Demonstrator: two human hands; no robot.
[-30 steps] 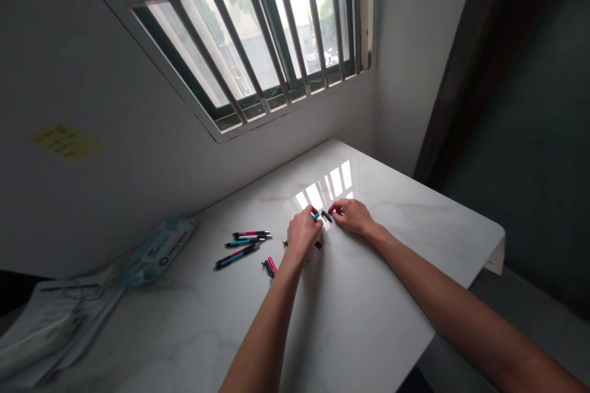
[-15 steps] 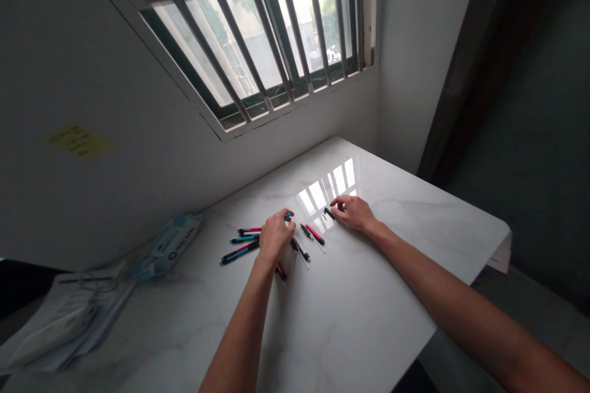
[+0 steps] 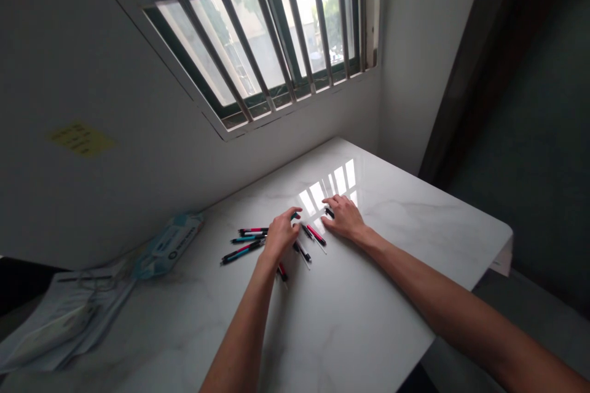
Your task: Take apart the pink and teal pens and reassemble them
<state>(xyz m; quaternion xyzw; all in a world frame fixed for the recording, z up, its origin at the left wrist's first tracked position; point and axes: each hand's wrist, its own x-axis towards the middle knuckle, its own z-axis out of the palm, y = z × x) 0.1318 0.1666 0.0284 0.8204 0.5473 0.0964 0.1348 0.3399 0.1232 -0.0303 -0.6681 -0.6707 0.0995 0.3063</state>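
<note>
My left hand (image 3: 282, 234) is curled over the middle of the table, a small teal and red pen part (image 3: 295, 215) showing between its thumb and forefinger. Thumb and fingers apart, my right hand (image 3: 345, 218) reaches around a short black pen part (image 3: 329, 212) lying on the table. Between the hands lie a pink-red pen barrel (image 3: 316, 234), a small black piece and a thin white refill (image 3: 319, 245). Just right of my left wrist are a black and white pen part (image 3: 303, 252) and a red and black one (image 3: 282, 271). My left hand partly hides several pieces.
Several pens in black, red and blue (image 3: 242, 252) lie left of my left hand. Farther left are a blue and white wipes packet (image 3: 169, 244) and papers (image 3: 87, 307). The white marbled table (image 3: 359, 307) meets a wall below a barred window.
My right hand has shifted left and spread its fingers around the black pen part. My left hand has moved slightly right, its forefinger now reaching farther out.
</note>
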